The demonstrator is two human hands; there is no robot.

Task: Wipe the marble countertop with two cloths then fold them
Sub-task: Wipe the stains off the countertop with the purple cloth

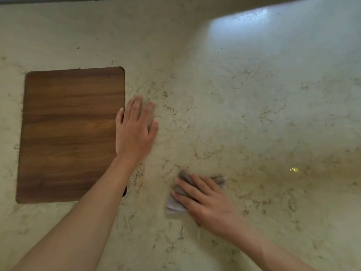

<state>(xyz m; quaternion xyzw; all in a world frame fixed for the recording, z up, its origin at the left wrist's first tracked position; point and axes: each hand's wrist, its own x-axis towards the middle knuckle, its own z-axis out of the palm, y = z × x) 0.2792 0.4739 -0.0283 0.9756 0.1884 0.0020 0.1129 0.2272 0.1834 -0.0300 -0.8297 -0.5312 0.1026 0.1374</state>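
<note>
The cream marble countertop (234,114) fills the view. My right hand (205,202) lies flat at the lower middle, pressing a small crumpled grey cloth (173,206) onto the marble. The cloth sticks out to the left of the fingers and beyond them. My left hand (134,130) is stretched out flat farther back, fingers spread, its thumb side over the right edge of a wooden board. A thin blurred grey strip of a second cloth (146,114) shows between its fingers; the hand hides the rest of that cloth.
A brown wooden cutting board (68,133) lies flat on the left of the counter. A small dark object (124,190) peeks out beside my left forearm at the board's lower right corner. A bright window reflection (254,22) sits at the back right.
</note>
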